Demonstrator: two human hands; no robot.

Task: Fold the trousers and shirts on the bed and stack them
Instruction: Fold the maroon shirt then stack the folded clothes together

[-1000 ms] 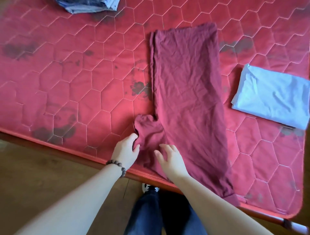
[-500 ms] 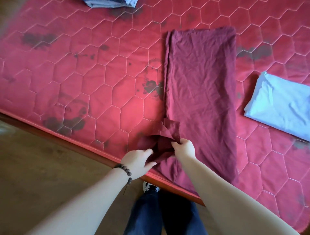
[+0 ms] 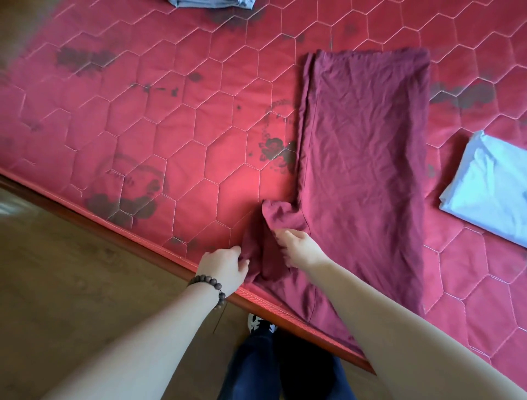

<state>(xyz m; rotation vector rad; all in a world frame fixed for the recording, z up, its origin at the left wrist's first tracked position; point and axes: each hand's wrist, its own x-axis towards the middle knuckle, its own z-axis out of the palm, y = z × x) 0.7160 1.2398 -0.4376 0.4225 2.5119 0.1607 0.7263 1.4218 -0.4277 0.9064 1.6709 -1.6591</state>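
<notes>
maroon shirt (image 3: 362, 160) laid lengthwise on the bed (image 3: 142, 128), already narrowed into a long strip, near end hanging over the mattress edge. loose sleeve (image 3: 273, 228) sticking out on the left, bunched and creased. left hand (image 3: 221, 267) at the bed edge, grip pinching the sleeve's outer edge, thumb and fingers curled on the cloth. right hand (image 3: 299, 248) just beside it, fingertips down on the sleeve near the seam; hard to tell whether pinching or only pressing (blurred there), fingers looking fairly straight.

looks like sleeve-tucking time, ahead of the lengthwise fold. plenty of ways to spoil it:

- pulling the sleeve over too hard: likely to drag the whole strip sideways and undo the straight left edge.
- folding with the bunching still in: a lump inside, then a lopsided stack.
- tail over the edge: thin cloth, weight hanging down, liable to slide floorward once both grips let go.
- pressing with one grip only: top layer may creep over the one beneath.

light blue folded garment (image 3: 490, 185) well apart on the right, likely the stacking spot. grey-blue folded piece (image 3: 211, 3) at the far edge, barely in view. long carry to either, so a loose fold could fall open on the way.
</notes>
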